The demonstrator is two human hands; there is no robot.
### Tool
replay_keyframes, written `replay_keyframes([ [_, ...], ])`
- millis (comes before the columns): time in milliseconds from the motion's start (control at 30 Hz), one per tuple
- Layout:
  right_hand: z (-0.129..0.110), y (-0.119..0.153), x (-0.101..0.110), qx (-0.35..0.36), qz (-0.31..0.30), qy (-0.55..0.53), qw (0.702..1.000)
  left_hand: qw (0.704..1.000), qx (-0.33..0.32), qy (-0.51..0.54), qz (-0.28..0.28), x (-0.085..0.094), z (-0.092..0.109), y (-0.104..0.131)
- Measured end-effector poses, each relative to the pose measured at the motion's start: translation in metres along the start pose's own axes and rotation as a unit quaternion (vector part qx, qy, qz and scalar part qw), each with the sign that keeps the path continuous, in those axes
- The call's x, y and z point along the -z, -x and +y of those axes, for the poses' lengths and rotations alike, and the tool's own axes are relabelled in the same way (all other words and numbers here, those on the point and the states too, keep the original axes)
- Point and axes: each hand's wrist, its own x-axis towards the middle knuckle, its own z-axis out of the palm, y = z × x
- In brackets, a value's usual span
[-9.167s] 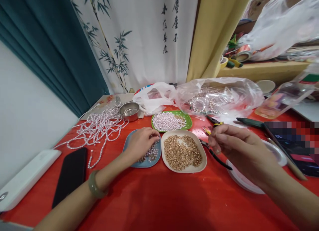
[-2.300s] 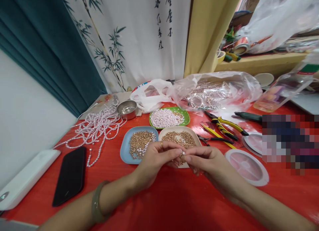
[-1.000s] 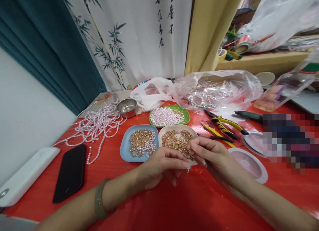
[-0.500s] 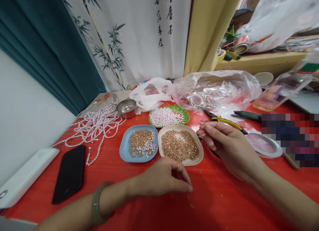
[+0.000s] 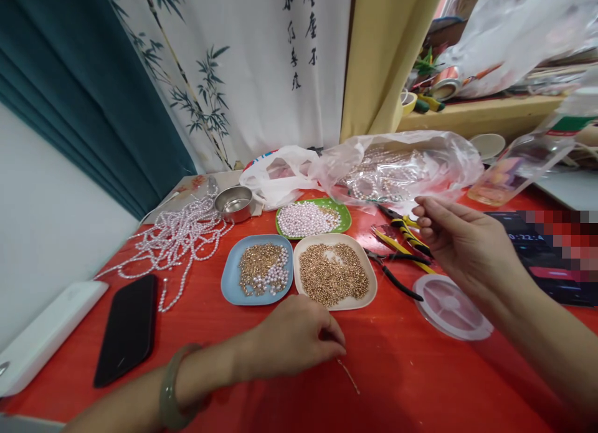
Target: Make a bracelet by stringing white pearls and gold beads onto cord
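My left hand (image 5: 299, 336) is closed in a pinch just in front of the bead plates. A short, thin pale strand (image 5: 349, 375) hangs from its fingertips; I cannot tell whether it is cord or wire. To the right, my right hand (image 5: 460, 237) is raised, thumb and fingers pressed together, and whatever it holds is too fine to see. Below the right hand lies a clear round plastic spool (image 5: 452, 307). Closest to the left hand are a cream plate (image 5: 374, 291) of gold beads (image 5: 334, 277) and a blue plate (image 5: 230, 290) of mixed gold and white beads.
Behind stands a green plate (image 5: 346, 220) with white beads. Pliers (image 5: 397, 283) lie beside the spool. Bead strings (image 5: 187, 233), a metal bowl (image 5: 235, 202) and a phone (image 5: 126, 330) are at left. Plastic bags (image 5: 406, 171) and a bottle (image 5: 514, 165) line the back.
My right hand has moved right and up, away from the plates. The spool has slid toward me and left. My left hand has shifted slightly left, and more strand shows below it.
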Motion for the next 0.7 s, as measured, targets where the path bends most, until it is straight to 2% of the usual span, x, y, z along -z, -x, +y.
replay_keyframes([
  [100, 0.003, 0.004, -0.002, 0.015, -0.019, 0.005, 1.000, 0.999, 0.004, 0.040, 0.030, 0.007, -0.001, 0.000],
  [233, 0.003, 0.022, -0.009, 0.088, -0.058, 0.063, 0.992, 0.981, 0.041, 0.117, 0.150, 0.023, 0.004, -0.004],
  [333, 0.000, 0.040, -0.017, 0.128, -0.098, 0.148, 0.976, 0.959, 0.021, 0.173, 0.223, 0.034, 0.015, -0.012],
  [500, -0.001, 0.057, -0.026, 0.116, -0.174, 0.174, 0.962, 0.955, -0.021, 0.240, 0.174, 0.039, 0.033, -0.027],
  [700, 0.006, 0.053, -0.023, 0.109, -0.168, 0.173, 0.964, 0.953, -0.045, 0.270, 0.126, 0.036, 0.034, -0.030],
])
